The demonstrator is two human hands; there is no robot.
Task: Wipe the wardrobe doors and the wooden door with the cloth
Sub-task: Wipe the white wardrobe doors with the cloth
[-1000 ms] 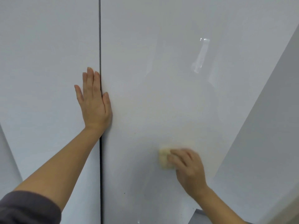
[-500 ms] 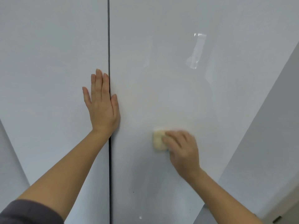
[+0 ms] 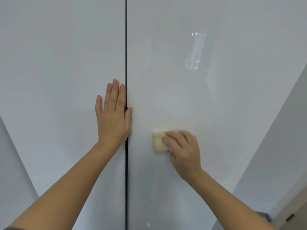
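So the right hand [image 3: 182, 151] has its fingers curled down over a small pale-yellow folded cloth [image 3: 159, 141], pressing it flat against the right glossy white wardrobe door [image 3: 207, 100]. Most of the cloth sticks out to the left of the fingertips; the rest is tucked under the hand, so how much is gripped underneath I can't tell. It sits roughly mid-height in view, a bit right of the dark vertical gap [image 3: 126, 47] between the two doors.

The left hand [image 3: 113, 117] is holding nothing, just spread flat with fingers pointing up on the left glossy white wardrobe door [image 3: 58, 80], right at its inner edge, with the thumb reaching across the gap onto the right door.

Plenty of bare panel above the cloth and to its right. There's a bright window-like reflection [image 3: 196, 52] high up on the right door, and a few tiny dark specks [image 3: 150, 200] lower down. The right door's outer edge runs diagonally at far right, next to a grey side wall [image 3: 282, 146].
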